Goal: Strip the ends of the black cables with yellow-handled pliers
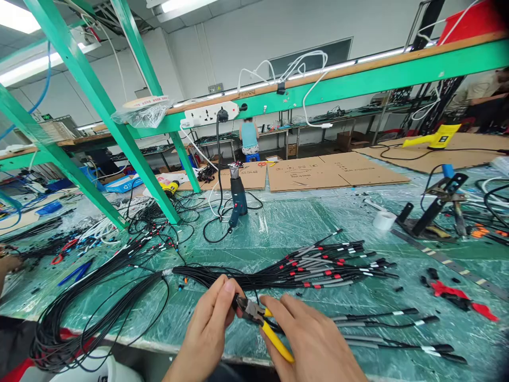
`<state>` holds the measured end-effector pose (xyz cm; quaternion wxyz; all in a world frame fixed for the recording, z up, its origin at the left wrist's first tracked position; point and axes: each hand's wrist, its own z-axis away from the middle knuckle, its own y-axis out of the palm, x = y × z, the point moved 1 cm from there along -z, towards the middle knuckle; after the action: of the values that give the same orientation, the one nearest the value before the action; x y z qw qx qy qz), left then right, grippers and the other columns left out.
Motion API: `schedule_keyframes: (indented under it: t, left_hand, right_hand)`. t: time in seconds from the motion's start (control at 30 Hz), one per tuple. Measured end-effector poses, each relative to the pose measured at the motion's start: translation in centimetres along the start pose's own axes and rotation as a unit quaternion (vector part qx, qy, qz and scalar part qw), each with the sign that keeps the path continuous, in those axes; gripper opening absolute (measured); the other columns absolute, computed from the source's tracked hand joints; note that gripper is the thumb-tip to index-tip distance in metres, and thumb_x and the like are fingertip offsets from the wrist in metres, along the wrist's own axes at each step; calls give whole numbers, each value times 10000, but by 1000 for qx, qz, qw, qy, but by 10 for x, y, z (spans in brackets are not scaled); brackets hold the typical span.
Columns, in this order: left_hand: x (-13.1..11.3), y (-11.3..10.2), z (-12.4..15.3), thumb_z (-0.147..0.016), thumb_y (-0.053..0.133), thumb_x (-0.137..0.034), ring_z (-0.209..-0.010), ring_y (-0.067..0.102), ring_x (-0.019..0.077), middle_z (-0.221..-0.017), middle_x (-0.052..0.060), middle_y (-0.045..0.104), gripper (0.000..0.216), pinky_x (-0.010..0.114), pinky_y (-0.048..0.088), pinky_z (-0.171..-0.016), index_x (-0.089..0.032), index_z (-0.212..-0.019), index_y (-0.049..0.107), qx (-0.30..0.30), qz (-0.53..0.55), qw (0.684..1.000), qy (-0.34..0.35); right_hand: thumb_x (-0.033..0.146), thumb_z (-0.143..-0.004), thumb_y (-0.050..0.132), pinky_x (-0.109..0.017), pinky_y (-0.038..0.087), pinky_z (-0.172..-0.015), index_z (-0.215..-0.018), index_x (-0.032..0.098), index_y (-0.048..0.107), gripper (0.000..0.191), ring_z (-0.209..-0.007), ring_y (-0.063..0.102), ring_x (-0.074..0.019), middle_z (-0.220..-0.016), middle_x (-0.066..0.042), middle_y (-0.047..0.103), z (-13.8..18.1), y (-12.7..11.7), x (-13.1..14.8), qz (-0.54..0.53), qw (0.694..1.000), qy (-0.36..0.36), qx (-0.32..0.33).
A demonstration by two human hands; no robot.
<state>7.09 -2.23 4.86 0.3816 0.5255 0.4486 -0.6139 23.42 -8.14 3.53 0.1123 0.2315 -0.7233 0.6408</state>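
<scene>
My right hand (306,334) grips diagonal cutters (256,313) with yellow handles and dark metal jaws. The jaws point left and meet the fingertips of my left hand (210,323). Thumb and fingers there pinch a small black piece, apparently a cable end, mostly hidden by the fingers. Just beyond my hands stretches a bundle of black cables (238,278), its ends dressed with grey sleeves and red and white bands. To the right of my right hand lie several separate cable ends (382,321) with grey sleeves and white bands.
A dark heat gun (237,196) stands upright behind the bundle. Flat cardboard (306,174) lies farther back. At right are a tape roll (384,220), a metal fixture (433,207) and red scraps (457,300). Blue-handled pliers (75,273) lie left. Another person's hand (10,265) shows at the left edge.
</scene>
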Motion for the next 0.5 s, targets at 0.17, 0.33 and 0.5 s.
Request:
schedule_keyframes:
  t: [0.17, 0.33, 0.5]
  left_hand:
    - [-2, 1, 0, -958, 412, -538, -711, 412, 138, -765, -12, 464, 422, 209, 403, -653, -193, -772, 567, 13, -2, 1000, 4]
    - [1, 1, 0, -951, 423, -547, -713, 394, 137, -772, -16, 447, 413, 203, 390, -632, -195, -788, 563, 19, 18, 1000, -5]
    - [2, 1, 0, -949, 429, -549, -738, 399, 141, -798, -13, 443, 402, 211, 410, -673, -199, -809, 568, 19, 22, 1000, -13]
  right_hand:
    - [186, -791, 573, -485, 542, -781, -1270, 227, 593, 481, -916, 634, -298, -1037, -91, 653, 1, -1, 0, 9, 999, -3, -39]
    - [223, -831, 558, -438, 542, -775, -1272, 249, 574, 442, -907, 635, -269, -1043, -79, 658, 4, 0, 0, 7, 996, -16, -84]
    - [244, -823, 570, -454, 554, -759, -1271, 232, 577, 448, -904, 644, -288, -1048, -94, 668, 5, 2, -1, 29, 994, -27, -106]
